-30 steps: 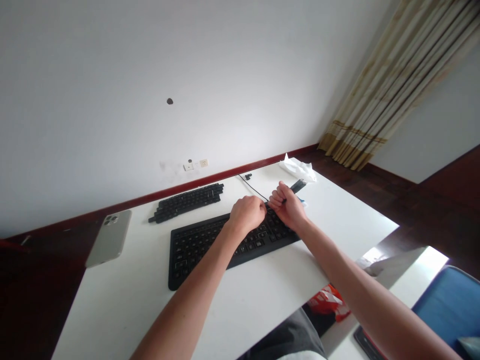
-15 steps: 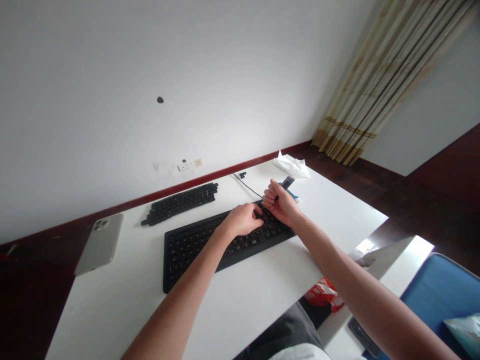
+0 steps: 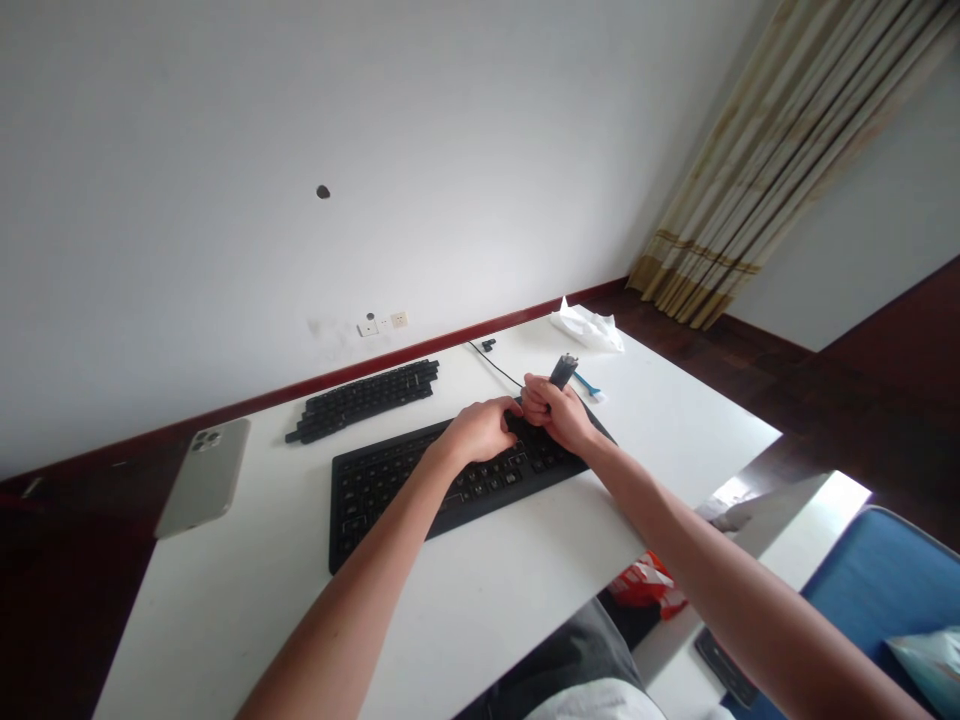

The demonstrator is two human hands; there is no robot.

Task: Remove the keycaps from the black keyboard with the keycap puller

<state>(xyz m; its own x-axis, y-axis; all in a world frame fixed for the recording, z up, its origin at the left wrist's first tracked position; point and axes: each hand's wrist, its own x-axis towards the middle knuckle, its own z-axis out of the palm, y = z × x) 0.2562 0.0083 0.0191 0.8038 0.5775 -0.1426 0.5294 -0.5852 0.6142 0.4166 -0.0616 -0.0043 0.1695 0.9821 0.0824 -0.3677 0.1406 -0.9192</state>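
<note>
A black keyboard (image 3: 480,490) lies at a slant on the white table, with keys in it. My left hand (image 3: 484,430) rests over its upper middle, fingers and thumb curled together. Whatever may be between those fingertips is hidden. Beside it, my right hand (image 3: 555,410) is closed in a fist around a dark-handled tool (image 3: 564,370). The handle's end sticks up out of the fist, while the lower end is out of sight near the keys. A blue brush (image 3: 589,388) with a pale head lies just behind my right hand.
Rows of loose black keycaps (image 3: 367,400) lie behind the keyboard. A phone (image 3: 204,475) is at the left edge, and a crumpled white tissue (image 3: 589,327) at the far right. A black cable (image 3: 495,365) and a small dark piece (image 3: 489,345) are near the wall.
The tool in my right fist has tipped from leaning right to more upright, and the fist has turned. The blue brush shows more. My left hand has stayed nearly in place.
</note>
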